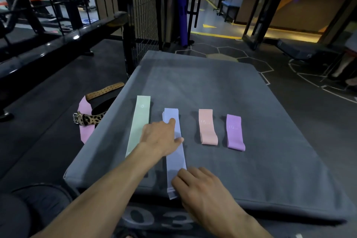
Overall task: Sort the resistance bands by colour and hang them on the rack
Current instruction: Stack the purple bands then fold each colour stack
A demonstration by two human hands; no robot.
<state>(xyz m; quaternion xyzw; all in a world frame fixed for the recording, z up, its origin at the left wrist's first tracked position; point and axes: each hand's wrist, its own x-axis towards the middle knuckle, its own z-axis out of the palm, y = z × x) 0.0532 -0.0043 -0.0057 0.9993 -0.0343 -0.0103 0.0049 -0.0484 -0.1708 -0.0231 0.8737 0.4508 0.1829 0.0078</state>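
Four resistance bands lie side by side on a grey mat [241, 87]. At the left is a long pale green band [139, 121]. Beside it lies a stack of long lavender bands [176, 162]. Further right sit a short pink band [207, 127] and a short purple band [234, 133]. My left hand [160, 135] rests flat on the upper part of the lavender stack, fingers straight. My right hand [201, 185] presses on the stack's near end at the mat's front edge, fingers fairly straight.
On the floor left of the mat lie a pink band [85, 121], a leopard-print belt [88, 119] and a tan leather belt [105, 91]. A black wire-grid rack [143, 15] stands behind the mat's far left corner. A black bench bar [58, 42] runs along the left.
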